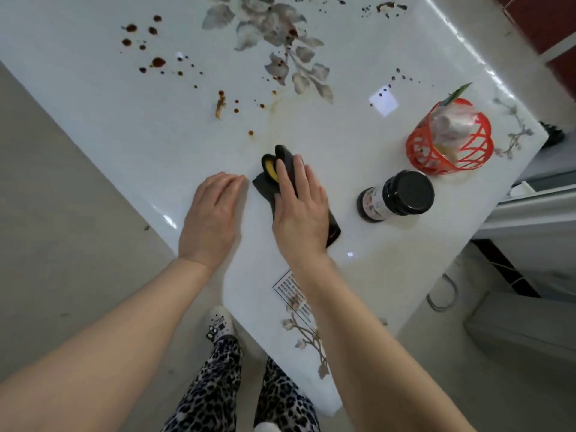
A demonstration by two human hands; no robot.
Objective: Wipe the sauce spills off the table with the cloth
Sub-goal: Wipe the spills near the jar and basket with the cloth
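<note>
Cloth (265,190), dark with a yellow patch showing in a fold, lies near the middle of the glossy white table (156,135), pinned under the right hand (299,210), whose fingers lie straight and flat across it, pressing rather than gripping. At nine o'clock of the cloth, just beside it, the left hand (212,210) rests palm down on the bare tabletop, fingers together and nearly straight, holding nothing.

Brown sauce spills (158,61) dot the surface at ten to eleven o'clock of the cloth, with smaller spots and an orange smear nearer at twelve. More specks sit by the far edge at one o'clock. A grey floral print (280,42) runs over the top at twelve o'clock.

At three o'clock of the cloth stands a dark-lidded jar (402,194); a red wire basket (448,141) with a pale bundle inside is at two o'clock.

Beige floor (62,213) shows at nine o'clock, and leopard-print trousers (218,385) at six.
</note>
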